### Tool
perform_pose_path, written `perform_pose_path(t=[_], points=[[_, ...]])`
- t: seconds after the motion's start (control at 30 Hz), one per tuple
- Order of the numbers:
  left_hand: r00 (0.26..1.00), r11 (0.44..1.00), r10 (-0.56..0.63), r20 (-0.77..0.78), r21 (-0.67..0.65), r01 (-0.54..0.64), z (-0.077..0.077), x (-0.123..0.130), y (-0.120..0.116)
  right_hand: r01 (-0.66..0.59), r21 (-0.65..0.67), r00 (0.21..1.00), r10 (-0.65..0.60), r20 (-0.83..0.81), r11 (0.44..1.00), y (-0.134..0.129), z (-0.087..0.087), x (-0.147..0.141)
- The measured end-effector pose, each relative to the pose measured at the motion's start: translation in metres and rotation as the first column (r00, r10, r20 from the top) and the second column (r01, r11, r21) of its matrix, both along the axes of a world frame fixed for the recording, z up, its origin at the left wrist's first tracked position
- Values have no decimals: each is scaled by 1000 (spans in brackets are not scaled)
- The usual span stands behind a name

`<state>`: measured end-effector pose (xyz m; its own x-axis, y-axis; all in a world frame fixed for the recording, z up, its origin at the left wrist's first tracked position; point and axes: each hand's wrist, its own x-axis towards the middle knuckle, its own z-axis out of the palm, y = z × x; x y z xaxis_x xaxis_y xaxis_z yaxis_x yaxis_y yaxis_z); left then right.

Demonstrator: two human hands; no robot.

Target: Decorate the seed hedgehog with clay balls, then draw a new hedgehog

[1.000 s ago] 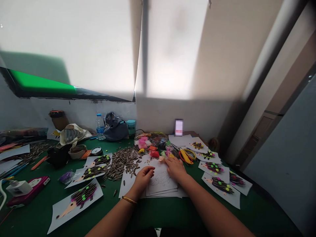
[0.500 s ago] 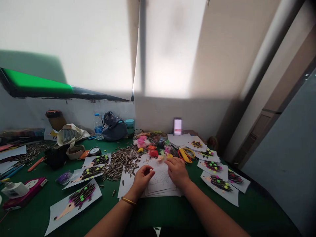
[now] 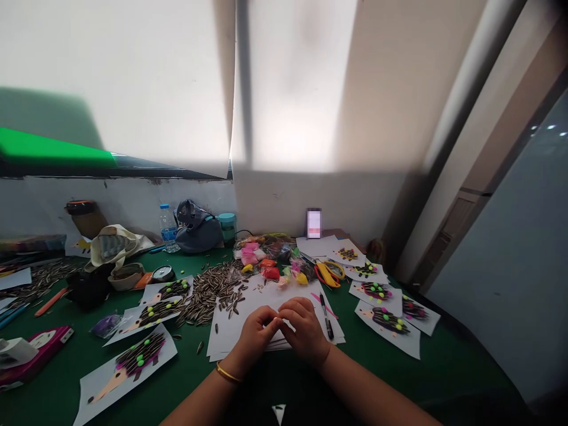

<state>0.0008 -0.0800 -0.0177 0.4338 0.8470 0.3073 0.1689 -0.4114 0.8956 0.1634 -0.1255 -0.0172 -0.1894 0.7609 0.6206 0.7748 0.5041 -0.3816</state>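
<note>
My left hand (image 3: 257, 334) and my right hand (image 3: 304, 328) meet fingertip to fingertip above white paper sheets (image 3: 228, 331). The fingers of both are pinched together, and a tiny pale bit shows between them, too small to name. A black pen (image 3: 326, 316) and a pink strip (image 3: 320, 300) lie on the paper right of my right hand. Sunflower seeds (image 3: 210, 293) are heaped to the left, some on the sheets. Packets of coloured clay (image 3: 270, 272) sit beyond my hands, with yellow scissors (image 3: 329, 274) beside them.
Hedgehog pictures with seed spines lie at left (image 3: 128, 373) and right (image 3: 388, 325). Behind stand a phone (image 3: 314, 223), a water bottle (image 3: 168, 229), a blue bag (image 3: 197, 228) and a teal-lidded jar (image 3: 228, 228). A magenta box (image 3: 39, 355) is at far left.
My right hand has moved down and left from near the clay to meet my left hand. The pen and pink strip are now uncovered. The view has shifted slightly right.
</note>
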Motion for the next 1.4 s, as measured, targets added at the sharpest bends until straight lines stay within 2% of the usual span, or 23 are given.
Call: perform_pose_path(t=[0.1, 0.17, 0.23, 0.3, 0.4, 0.5, 0.73, 0.83, 0.97, 1.2, 1.4], points=[[999, 998, 30, -23, 49, -29, -1, -2, 3, 29, -15, 999, -28, 16, 999, 2, -3, 7], [993, 990, 103, -58, 108, -96, -3, -7, 9, 106, -35, 994, -105, 35, 994, 6, -4, 16], [977, 974, 173, -126, 169, -151, -5, -13, 18, 226, -103, 973, -219, 76, 969, 10, -8, 27], [958, 968, 208, -198, 185, -172, -8, -19, 26, 327, -216, 942, -298, 154, 920, 15, -12, 38], [927, 972, 220, -303, 152, -181, -11, -23, 33, 384, -334, 916, -311, 252, 861, 20, -18, 51], [918, 976, 212, -336, 128, -178, -15, -21, 33, 387, -350, 911, -295, 289, 853, 25, -21, 56], [972, 990, 135, -193, 74, -123, -23, -18, 33, 390, -343, 908, -296, 296, 854, 35, -20, 59], [980, 983, 178, -86, 56, -173, -23, -19, 35, 381, -326, 915, -303, 265, 866, 34, -21, 60], [967, 967, 254, 4, 10, -254, -15, -21, 34, 374, -316, 922, -310, 234, 872, 31, -18, 59], [947, 965, 256, 195, -106, -239, -10, -19, 34, 354, -341, 934, -306, 187, 871, 30, -14, 58], [948, 954, 295, 117, -87, -286, -9, -22, 34, 350, -350, 935, -299, 192, 869, 29, -14, 58]])
